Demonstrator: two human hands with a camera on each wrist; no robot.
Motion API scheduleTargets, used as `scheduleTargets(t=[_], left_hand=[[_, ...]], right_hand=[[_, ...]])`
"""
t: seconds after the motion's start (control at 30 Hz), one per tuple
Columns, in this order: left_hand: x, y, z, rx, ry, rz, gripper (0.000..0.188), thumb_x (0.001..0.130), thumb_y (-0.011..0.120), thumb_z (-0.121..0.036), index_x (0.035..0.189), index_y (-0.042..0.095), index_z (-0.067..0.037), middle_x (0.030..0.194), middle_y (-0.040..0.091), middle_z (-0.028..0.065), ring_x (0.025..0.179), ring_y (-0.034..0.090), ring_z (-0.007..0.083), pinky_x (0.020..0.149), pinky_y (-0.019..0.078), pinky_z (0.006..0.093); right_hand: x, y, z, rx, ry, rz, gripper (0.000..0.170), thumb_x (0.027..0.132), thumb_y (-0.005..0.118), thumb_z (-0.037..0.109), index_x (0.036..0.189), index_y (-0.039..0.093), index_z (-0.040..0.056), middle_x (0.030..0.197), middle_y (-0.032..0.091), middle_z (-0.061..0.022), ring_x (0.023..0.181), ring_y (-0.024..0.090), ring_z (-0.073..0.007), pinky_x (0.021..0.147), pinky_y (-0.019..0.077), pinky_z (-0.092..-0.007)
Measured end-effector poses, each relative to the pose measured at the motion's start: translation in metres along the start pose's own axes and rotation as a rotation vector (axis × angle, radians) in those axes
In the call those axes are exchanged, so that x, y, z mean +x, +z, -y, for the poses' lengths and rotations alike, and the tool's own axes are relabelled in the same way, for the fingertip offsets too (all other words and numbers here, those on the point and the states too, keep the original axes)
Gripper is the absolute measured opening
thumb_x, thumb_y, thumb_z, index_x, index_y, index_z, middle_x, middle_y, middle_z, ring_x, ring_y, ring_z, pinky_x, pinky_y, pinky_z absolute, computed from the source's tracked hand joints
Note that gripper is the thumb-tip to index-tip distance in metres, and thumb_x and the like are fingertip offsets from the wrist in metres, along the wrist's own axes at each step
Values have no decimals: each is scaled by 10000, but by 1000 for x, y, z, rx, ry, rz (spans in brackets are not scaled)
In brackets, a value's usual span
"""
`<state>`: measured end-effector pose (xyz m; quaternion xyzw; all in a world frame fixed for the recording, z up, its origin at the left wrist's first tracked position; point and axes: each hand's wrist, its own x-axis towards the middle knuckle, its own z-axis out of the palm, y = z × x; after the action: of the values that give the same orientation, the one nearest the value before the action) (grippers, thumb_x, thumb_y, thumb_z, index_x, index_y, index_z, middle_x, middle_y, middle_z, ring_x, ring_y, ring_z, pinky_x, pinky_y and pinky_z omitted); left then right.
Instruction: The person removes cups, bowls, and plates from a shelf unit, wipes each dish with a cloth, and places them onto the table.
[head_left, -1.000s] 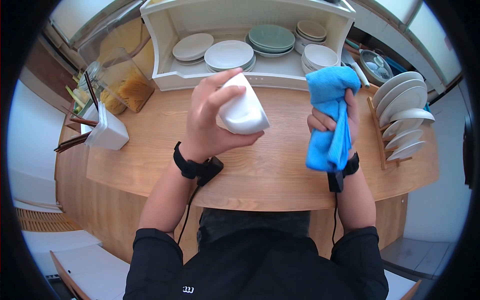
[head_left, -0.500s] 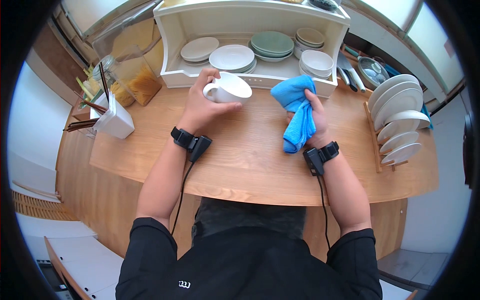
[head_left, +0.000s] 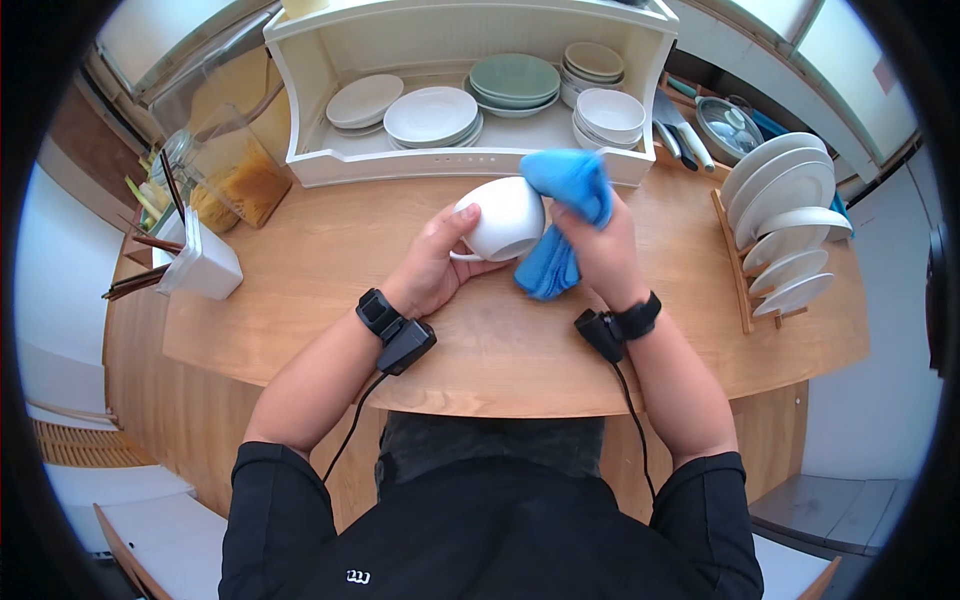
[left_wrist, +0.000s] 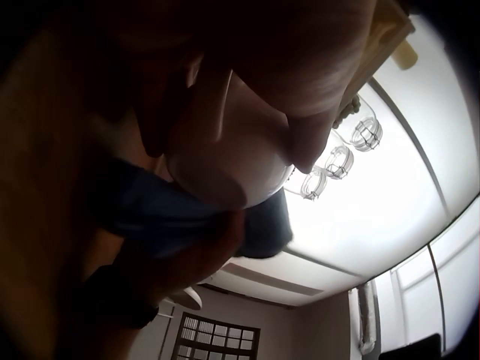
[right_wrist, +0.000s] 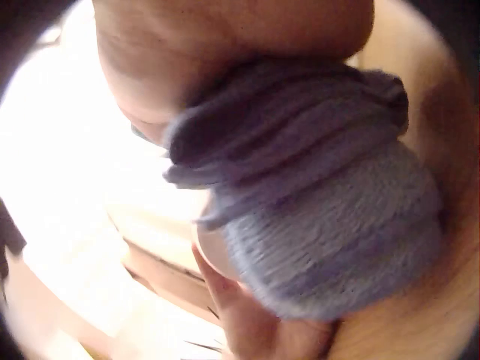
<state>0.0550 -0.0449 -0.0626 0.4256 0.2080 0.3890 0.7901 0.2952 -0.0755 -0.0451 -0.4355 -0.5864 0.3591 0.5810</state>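
Note:
A white cup (head_left: 503, 220) is tilted on its side above the table, its base toward the person and its handle low on the left. The left hand (head_left: 438, 262) grips it, thumb on the wall and fingers beneath. A bunched blue cloth (head_left: 570, 185) is held in the right hand (head_left: 603, 250) and meets the cup's right side at the rim. In the left wrist view the cup (left_wrist: 251, 142) lies between the fingers, with the cloth (left_wrist: 172, 217) against its far edge. The cloth (right_wrist: 330, 202) hides most of the cup in the right wrist view.
Behind the hands a white shelf (head_left: 470, 165) holds stacked plates and bowls. To the right stand a wooden rack (head_left: 736, 270) of plates and several knives (head_left: 690, 140). A white holder (head_left: 208, 262) with chopsticks and a container of pasta (head_left: 250, 190) are on the left.
The left hand has brought the cup right and nearer the person, turning its base toward the person. The right hand has moved left, so the cloth now meets the cup.

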Motion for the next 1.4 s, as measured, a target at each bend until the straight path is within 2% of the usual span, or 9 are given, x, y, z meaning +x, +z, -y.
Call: scheduleTargets(t=[0.03, 0.13, 0.27, 0.47, 0.8, 1.07, 1.2, 1.3, 1.4], left_hand=[[0, -2, 0, -4, -34, -22, 720, 1067, 654, -524, 1584, 440, -70, 1501, 603, 163, 1369, 636, 319, 1142, 567, 506], [5, -13, 1, -40, -87, -8, 795, 1069, 618, -576, 1640, 392, -71, 1545, 581, 173, 1396, 622, 335, 1134, 574, 534], [8, -22, -5, -96, -183, 53, 828, 1036, 656, -594, 1622, 420, -58, 1529, 586, 150, 1398, 618, 308, 1106, 594, 523], [11, -35, 4, -134, -187, 191, 877, 1037, 572, -692, 1639, 392, -80, 1529, 596, 156, 1364, 645, 318, 1010, 648, 507], [12, -45, -7, -211, -357, 294, 883, 1035, 472, -783, 1626, 421, -129, 1462, 653, 148, 1276, 704, 299, 852, 689, 453], [3, -38, -6, -91, -284, 219, 853, 1028, 570, -710, 1566, 495, -52, 1447, 661, 154, 1252, 700, 292, 953, 645, 481], [2, -39, 2, -170, -191, 162, 789, 1029, 603, -647, 1514, 561, -26, 1373, 699, 158, 1220, 707, 287, 985, 599, 400], [1, -46, 2, 13, -72, 184, 804, 989, 636, -683, 1460, 631, -32, 1278, 743, 133, 1134, 731, 260, 899, 604, 355], [-4, -39, -8, 136, -2, 47, 630, 914, 768, -629, 1120, 753, -34, 996, 751, 73, 896, 698, 179, 769, 547, 309]], right_hand=[[6, 5, 20, -323, -479, -4, 483, 849, 785, 11, 1324, 727, 74, 1313, 760, -133, 919, 737, -244, 826, 587, -388], [7, -4, 51, -736, -755, 403, 611, 793, 764, -39, 1388, 714, 92, 1434, 711, -145, 1001, 750, -318, 907, 599, -405], [18, -7, 20, -618, -539, 131, 591, 790, 809, 16, 1370, 738, 105, 1443, 712, -132, 1063, 761, -297, 861, 607, -381], [20, 5, 32, -658, -967, 298, 549, 784, 877, 177, 1320, 768, 133, 1401, 739, -97, 837, 744, -266, 709, 572, -365], [36, 2, 53, -728, -603, 335, 607, 790, 852, 129, 1384, 738, 73, 1428, 718, -172, 1000, 765, -306, 809, 592, -390], [15, -1, 57, -744, -668, 502, 586, 786, 823, 108, 1367, 739, 99, 1456, 705, -140, 794, 717, -291, 728, 571, -397], [1, -4, 31, -412, -123, 390, 437, 771, 664, -3, 1205, 709, -24, 1175, 753, -196, 873, 684, -349, 791, 551, -389], [-10, 4, 34, -268, 200, 360, 241, 793, 652, 28, 1028, 647, -27, 873, 652, -104, 770, 589, -238, 776, 520, -341], [-8, 0, 35, -97, 398, 365, 259, 796, 663, 41, 1048, 659, -21, 858, 656, -61, 763, 567, -208, 777, 511, -325]])
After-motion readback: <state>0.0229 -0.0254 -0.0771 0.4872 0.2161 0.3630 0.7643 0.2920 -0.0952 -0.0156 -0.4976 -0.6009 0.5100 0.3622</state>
